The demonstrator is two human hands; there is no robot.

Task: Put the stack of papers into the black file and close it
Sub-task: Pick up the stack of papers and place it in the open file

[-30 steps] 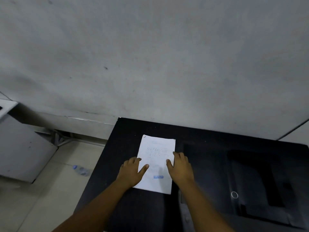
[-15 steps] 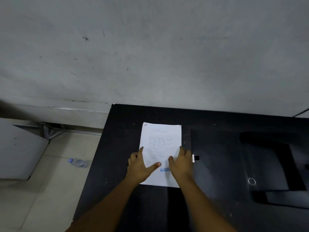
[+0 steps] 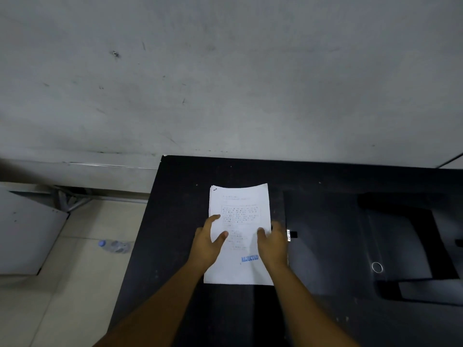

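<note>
A white stack of papers [image 3: 240,204] with a blue "REJECTED" stamp lies on the black table [image 3: 180,196]. My left hand [image 3: 209,242] grips its left edge, thumb on top. On the right edge sits my right hand [image 3: 273,242], thumb on the top sheet and fingers curled over the side. The far edge of the stack bows upward a little. The black file [image 3: 325,241] lies open just right of the papers, with a small metal ring [image 3: 376,267] on it and a small white label [image 3: 288,234] at its left edge.
A grey wall rises behind the table. To the left the table ends and the tiled floor lies below, with a plastic bottle [image 3: 114,245] on it and a grey cabinet [image 3: 25,236] beside it. Dark file flaps [image 3: 426,246] spread at the right.
Both hands have closed from resting flat onto the stack's side edges, and the far end of the papers has bowed up. The view has tilted down and shifted.
</note>
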